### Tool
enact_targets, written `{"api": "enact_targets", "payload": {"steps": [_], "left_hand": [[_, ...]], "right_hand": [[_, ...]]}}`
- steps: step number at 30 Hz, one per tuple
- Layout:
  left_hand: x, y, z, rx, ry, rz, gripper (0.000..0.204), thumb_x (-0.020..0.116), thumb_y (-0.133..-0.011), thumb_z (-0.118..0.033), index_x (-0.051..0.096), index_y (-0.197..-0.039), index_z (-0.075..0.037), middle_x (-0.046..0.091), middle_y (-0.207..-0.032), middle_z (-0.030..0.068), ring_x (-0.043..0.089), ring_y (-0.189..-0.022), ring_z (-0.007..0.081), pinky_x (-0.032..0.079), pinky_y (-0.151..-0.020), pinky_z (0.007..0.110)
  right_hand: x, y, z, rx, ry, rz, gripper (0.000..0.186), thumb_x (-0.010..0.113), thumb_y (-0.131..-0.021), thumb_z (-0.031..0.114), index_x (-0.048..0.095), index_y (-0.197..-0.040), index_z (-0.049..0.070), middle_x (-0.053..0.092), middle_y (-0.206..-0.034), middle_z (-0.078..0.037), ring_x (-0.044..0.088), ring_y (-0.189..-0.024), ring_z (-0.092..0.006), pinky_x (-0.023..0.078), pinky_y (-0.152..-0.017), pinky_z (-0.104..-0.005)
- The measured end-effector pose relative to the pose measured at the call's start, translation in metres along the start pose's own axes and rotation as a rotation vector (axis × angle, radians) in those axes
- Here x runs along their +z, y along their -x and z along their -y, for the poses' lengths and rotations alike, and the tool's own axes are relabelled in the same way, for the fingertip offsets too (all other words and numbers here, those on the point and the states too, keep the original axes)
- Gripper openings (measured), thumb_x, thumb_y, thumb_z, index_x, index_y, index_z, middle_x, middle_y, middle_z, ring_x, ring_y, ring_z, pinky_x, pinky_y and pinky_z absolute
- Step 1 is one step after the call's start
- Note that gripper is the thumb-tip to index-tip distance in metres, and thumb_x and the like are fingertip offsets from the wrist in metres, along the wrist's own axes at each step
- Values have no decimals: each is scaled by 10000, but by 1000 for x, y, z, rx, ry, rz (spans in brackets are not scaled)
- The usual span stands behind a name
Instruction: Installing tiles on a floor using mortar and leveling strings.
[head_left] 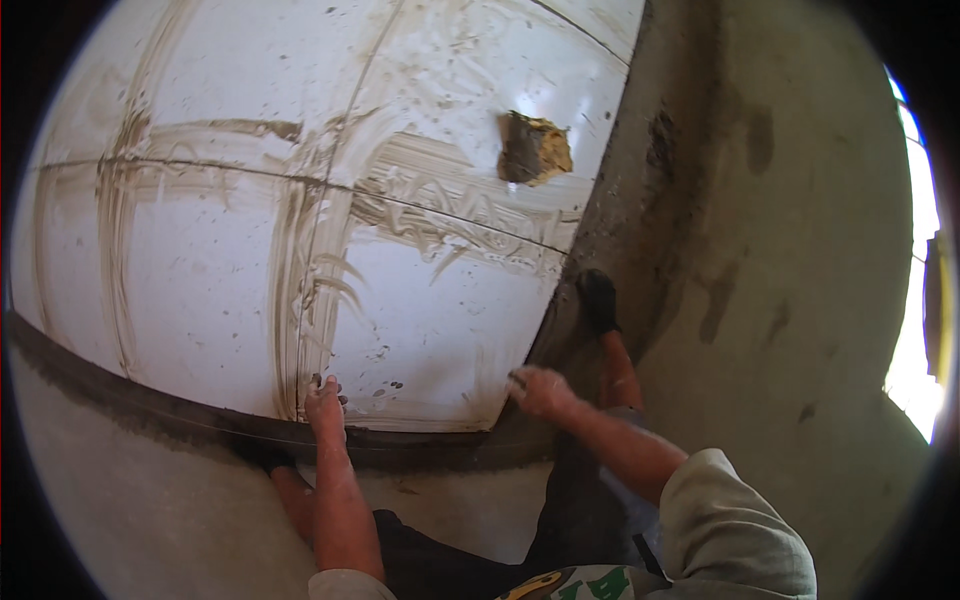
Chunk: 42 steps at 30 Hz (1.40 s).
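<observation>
Large white floor tiles (430, 310) lie before me, streaked with brown grout or mud, thickest along their joints. My left hand (325, 408) rests at the near edge of the tiles, by the end of a joint, with its fingers somewhat apart. A small dark spot shows at its fingertips; I cannot tell whether it is a thing or a smear. Just off the near right tile corner, my right hand (543, 392) is closed, with something small and dark at its fingertips that I cannot make out.
A ragged, dirt-caked piece of yellow sponge (536, 150) lies on the far right tile. A dark, rough strip (640, 170) borders the tiles, and grey concrete floor (800, 250) extends to the right. My dark shoe (598, 300) stands beside the tiles' right edge. Bright light enters at far right.
</observation>
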<state>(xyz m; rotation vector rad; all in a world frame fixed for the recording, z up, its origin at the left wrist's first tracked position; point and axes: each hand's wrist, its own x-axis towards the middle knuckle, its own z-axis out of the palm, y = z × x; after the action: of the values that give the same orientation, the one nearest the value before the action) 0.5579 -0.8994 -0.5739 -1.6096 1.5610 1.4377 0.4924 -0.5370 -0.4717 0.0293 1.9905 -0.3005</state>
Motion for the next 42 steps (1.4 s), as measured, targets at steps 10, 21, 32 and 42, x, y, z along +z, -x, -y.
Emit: {"api": "enact_targets", "payload": {"steps": [10, 21, 32, 42], "left_hand": [[-3, 12, -39, 237, -438, 36, 418, 598, -904, -208, 547, -1232, 47, 605, -837, 70, 551, -630, 124, 477, -559, 269], [192, 77, -54, 192, -663, 313, 425, 624, -891, -265, 580, -1238, -24, 629, -814, 58, 587, -656, 103, 490, -569, 268], [133, 96, -64, 321, -667, 311, 434, 608, -880, -245, 577, -1221, 22, 669, -873, 134, 636, -657, 166, 530, -625, 289], [26, 114, -107, 356, -533, 91, 502, 620, -846, -444, 622, -1156, -48, 674, -977, 206, 646, -956, 348, 490, -843, 400]], "right_hand": [[-203, 12, -120, -4, -265, -922, 291, 589, -885, 224, 628, -1090, 22, 634, -1056, -195, 593, -1018, -358, 463, -925, -414], [-112, -118, -141, 120, -105, -574, 360, 553, -877, 279, 585, -1133, 28, 524, -1252, -200, 485, -1181, -361, 406, -1005, -430], [-102, -99, -150, 298, -301, -439, 458, 548, -861, 307, 554, -1220, 23, 492, -1265, -222, 471, -1193, -388, 396, -1020, -447], [-121, -9, -156, 304, -153, -531, 544, 596, -857, 329, 523, -1260, -29, 542, -1235, -288, 509, -1174, -423, 412, -999, -457]]}}
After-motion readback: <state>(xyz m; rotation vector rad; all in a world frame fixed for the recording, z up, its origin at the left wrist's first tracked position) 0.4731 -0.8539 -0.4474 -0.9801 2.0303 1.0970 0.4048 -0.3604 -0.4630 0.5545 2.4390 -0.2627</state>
